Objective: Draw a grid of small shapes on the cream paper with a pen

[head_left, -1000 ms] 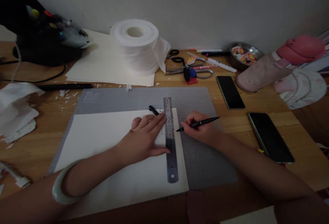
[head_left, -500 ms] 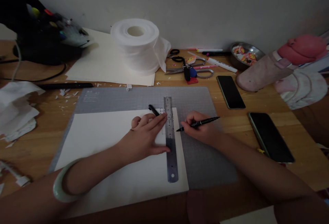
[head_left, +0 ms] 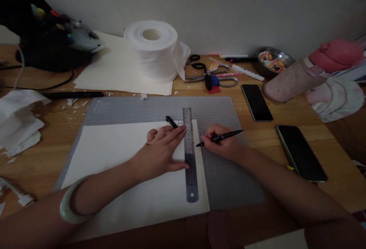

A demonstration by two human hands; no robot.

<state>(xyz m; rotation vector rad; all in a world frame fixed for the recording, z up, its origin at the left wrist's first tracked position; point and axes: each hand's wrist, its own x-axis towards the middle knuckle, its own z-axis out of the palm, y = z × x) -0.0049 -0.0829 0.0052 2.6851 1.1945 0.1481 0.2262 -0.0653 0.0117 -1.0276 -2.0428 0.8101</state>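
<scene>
A metal ruler lies lengthwise near the right edge of a white paper sheet, over small black drawn lines. My left hand presses on its left edge with fingertips and thumb, the fingers partly spread. A black cap sits by those fingers, its lower part hidden. Right of the ruler, my right hand grips a black pen, whose tip points left at the paper's right margin. Whether the tip touches the paper I cannot tell. Beneath the sheet is a grey cutting mat.
A white tissue roll stands behind the mat, with scissors and pens beside it. Two phones, a pink bottle and a metal bowl are at the right. Crumpled tissue lies left.
</scene>
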